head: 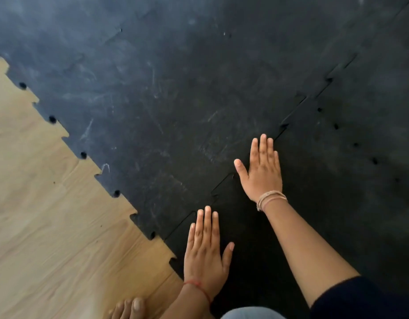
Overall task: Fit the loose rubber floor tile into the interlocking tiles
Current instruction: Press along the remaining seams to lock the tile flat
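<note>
A black rubber tile (318, 203) lies flat at the lower right, its toothed edge meeting a larger scuffed black tile (152, 111) along a diagonal seam (224, 183). My left hand (205, 252) rests palm down on the near tile beside the seam's lower end, fingers straight and together. My right hand (263, 171) lies flat further up the same seam, thumb spread, fingertips at the joint. Neither hand holds anything.
Light wooden flooring (42, 215) fills the lower left, bordered by the tiles' jagged toothed outer edge (83, 155). More joined black tiles (371, 65) extend to the upper right. My bare toes (129, 309) and a knee in light fabric (251, 314) show at the bottom.
</note>
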Demonstrator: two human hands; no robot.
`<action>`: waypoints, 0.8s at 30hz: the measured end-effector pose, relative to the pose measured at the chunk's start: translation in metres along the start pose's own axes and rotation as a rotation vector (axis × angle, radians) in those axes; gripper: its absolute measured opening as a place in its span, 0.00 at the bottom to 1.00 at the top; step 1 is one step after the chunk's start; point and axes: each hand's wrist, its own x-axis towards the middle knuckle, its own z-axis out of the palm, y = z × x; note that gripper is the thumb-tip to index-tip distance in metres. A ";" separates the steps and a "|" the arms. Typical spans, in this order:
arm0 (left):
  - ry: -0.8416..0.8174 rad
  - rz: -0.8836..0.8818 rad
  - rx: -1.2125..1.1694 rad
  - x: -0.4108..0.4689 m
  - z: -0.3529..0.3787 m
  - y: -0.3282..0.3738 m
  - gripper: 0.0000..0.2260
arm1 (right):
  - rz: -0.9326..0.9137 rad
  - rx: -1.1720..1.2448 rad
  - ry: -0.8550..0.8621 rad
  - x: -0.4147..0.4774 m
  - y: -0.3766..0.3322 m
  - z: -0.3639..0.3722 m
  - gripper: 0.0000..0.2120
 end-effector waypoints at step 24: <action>-0.064 0.438 0.105 0.183 -0.012 0.085 0.28 | 0.128 0.038 0.108 0.042 0.096 -0.013 0.33</action>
